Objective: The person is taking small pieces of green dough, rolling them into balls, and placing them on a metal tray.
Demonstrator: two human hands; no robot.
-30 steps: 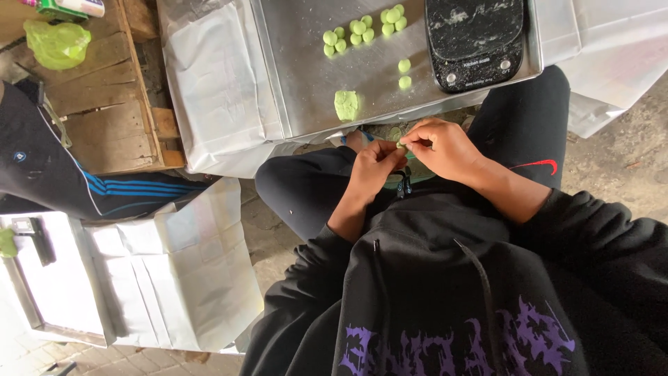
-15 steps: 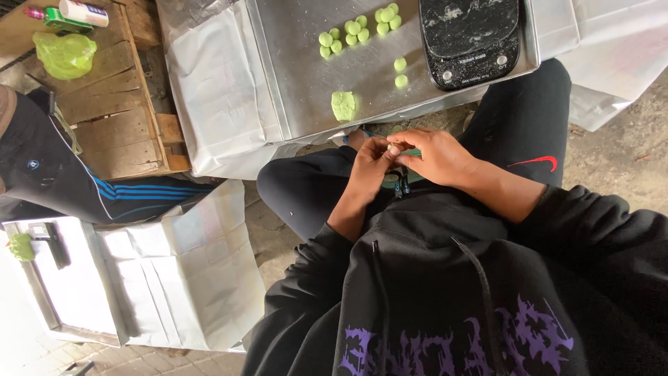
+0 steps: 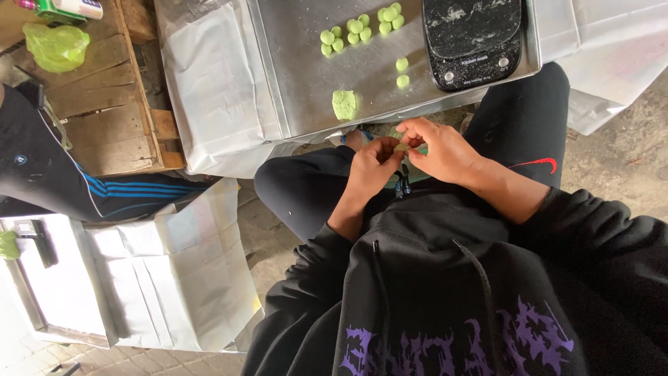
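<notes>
Paper-wrapped benches surround me, and the metal tray (image 3: 299, 90) carries small green dough balls (image 3: 358, 26) toward its far edge, a flattened green piece (image 3: 344, 104) near its front edge, and a black scale (image 3: 473, 38) at its right corner. Below that front edge, over my lap, my left hand (image 3: 372, 163) and right hand (image 3: 438, 147) pinch narrowly together on a small greenish bit (image 3: 401, 147), mostly hidden. Compared with a moment ago, both hands remain joined there, shifted slightly.

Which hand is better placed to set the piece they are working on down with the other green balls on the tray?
Probably the right hand: its fingertips pinch the small green piece and sit nearer the tray. The left hand sits lower, mostly supporting.
</notes>
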